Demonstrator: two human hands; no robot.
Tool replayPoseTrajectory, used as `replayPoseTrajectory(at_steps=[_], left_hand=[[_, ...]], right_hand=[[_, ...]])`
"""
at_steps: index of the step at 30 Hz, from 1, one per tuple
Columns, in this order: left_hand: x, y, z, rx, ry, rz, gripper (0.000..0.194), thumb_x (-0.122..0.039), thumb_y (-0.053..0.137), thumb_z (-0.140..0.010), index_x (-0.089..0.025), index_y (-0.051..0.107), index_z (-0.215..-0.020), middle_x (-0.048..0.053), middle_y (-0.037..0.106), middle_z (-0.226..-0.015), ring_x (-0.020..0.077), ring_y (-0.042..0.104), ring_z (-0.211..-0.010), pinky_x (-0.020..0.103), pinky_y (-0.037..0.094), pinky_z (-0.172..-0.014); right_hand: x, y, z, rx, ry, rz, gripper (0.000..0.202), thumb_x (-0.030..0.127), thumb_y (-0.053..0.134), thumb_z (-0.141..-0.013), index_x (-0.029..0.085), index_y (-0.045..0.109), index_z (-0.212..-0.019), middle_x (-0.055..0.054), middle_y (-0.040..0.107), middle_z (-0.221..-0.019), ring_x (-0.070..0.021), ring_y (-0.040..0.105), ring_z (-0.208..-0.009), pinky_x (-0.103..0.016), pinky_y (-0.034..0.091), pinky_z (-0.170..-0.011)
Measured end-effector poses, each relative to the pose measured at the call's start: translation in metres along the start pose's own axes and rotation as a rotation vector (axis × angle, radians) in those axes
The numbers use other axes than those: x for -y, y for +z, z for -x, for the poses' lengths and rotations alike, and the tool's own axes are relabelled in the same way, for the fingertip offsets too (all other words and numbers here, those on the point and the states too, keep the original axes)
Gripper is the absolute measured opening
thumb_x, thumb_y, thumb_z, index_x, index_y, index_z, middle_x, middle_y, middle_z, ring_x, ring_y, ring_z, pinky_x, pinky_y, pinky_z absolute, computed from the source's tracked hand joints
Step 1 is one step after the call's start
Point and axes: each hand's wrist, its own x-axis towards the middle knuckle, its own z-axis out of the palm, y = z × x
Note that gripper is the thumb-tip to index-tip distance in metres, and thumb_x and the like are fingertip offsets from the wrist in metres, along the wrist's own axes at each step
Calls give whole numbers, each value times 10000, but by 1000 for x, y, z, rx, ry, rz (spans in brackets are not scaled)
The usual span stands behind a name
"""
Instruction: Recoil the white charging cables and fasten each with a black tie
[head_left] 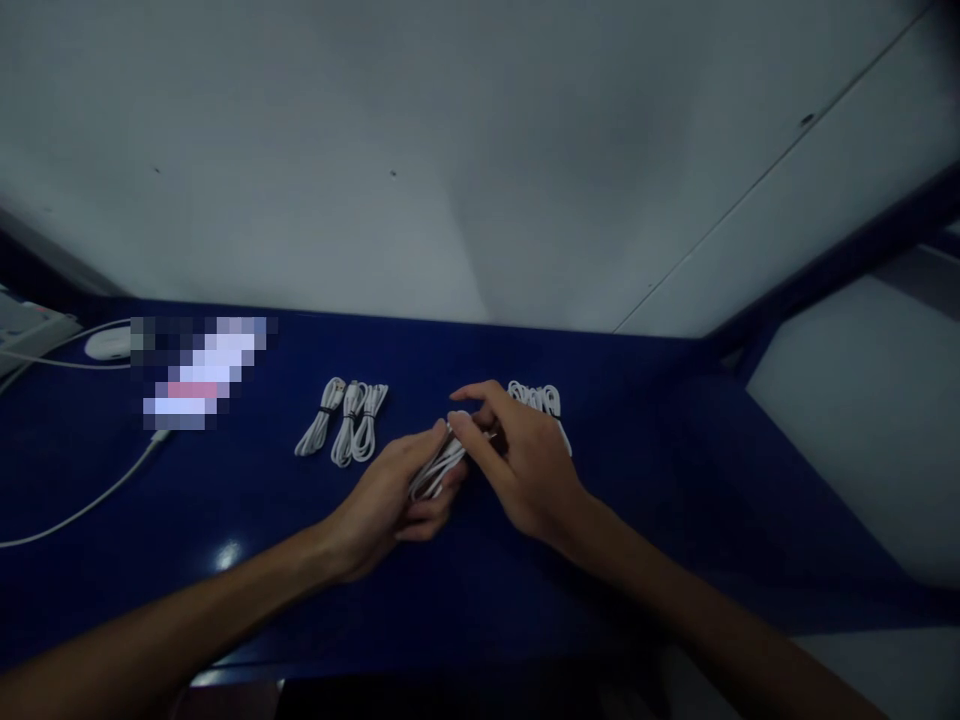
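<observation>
A coiled white cable is held above the blue table, in the middle of the view. My left hand is closed round the coil from the left. At the coil's upper end, the thumb and fingers of my right hand pinch it; exactly what lies between those fingertips is partly hidden. Left of my hands lie several bundled white cables, each with a dark tie round its middle. Behind my right hand is another group of tied white cables, partly covered by that hand.
On the left lies a phone with a lit, blurred screen and a white charging cable plugged in. Beyond it are a white rounded object and more wires. A pale wall panel rises behind the blue table.
</observation>
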Motion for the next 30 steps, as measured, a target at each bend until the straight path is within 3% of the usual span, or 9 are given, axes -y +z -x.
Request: replayPoseTrajectory(at_steps=[3, 5, 8, 11, 14, 18, 24, 30], left_hand=[[-1, 1, 2, 33, -12, 15, 448, -543, 530, -1125, -184, 561, -860, -62, 424, -661, 51, 187, -475, 175, 175, -426], [1, 0, 3, 44, -42, 38, 409, -536, 523, -1124, -200, 549, -893, -57, 459, -677, 49, 193, -463, 181, 170, -428], [4, -1, 2, 69, -58, 69, 277, -448, 483, -1121, -224, 566, -980, -63, 459, -650, 58, 172, -445, 186, 162, -425], [2, -1, 1, 18, -24, 38, 237, -434, 458, -1097, -253, 600, -1152, -59, 497, -624, 73, 164, -429, 194, 161, -422], [-7, 2, 1, -138, -67, -124, 456, -611, 492, -1084, -204, 635, -936, -30, 497, -592, 77, 233, -430, 208, 150, -429], [-12, 2, 0, -161, -56, -317, 625, -655, 568, -1043, -165, 610, -657, -43, 349, -534, 77, 245, -451, 226, 146, -440], [-3, 0, 0, -160, -42, -227, 552, -613, 605, -1035, -203, 536, -671, -80, 265, -550, 77, 169, -462, 207, 166, -424], [-13, 4, -1, -36, -69, -285, 579, -639, 489, -1079, -202, 613, -721, -76, 287, -544, 94, 214, -414, 223, 282, -372]], right_hand=[[-2, 1, 1, 63, -137, 77, 231, 387, 525, -1160, 219, 682, -1184, -64, 790, -1064, -226, 733, -918, -387, 533, -810], [-4, 6, 3, 67, -178, 21, 228, 349, 512, -1159, 222, 651, -1031, -40, 771, -955, -186, 707, -794, -341, 517, -720], [-6, 17, 5, -51, -202, 14, 297, 285, 531, -1134, 235, 555, -842, 10, 674, -740, -136, 606, -597, -303, 447, -596], [-5, 25, 6, -151, -183, 46, 284, 240, 539, -1111, 239, 529, -827, 16, 648, -708, -130, 575, -563, -301, 417, -577], [-4, 27, 8, -234, -162, 79, 295, 246, 515, -1119, 245, 508, -824, 19, 597, -666, -137, 538, -545, -311, 378, -560], [-1, 23, 11, -223, -179, 118, 291, 284, 517, -1131, 242, 532, -843, 9, 598, -681, -146, 538, -566, -318, 390, -577], [0, 13, 5, -44, -219, 193, 361, 329, 465, -1159, 225, 546, -823, -13, 608, -731, -144, 515, -586, -322, 394, -575], [-6, 18, 5, -169, -197, 244, 371, 257, 440, -1141, 232, 517, -779, -15, 574, -715, -144, 480, -585, -329, 378, -576]])
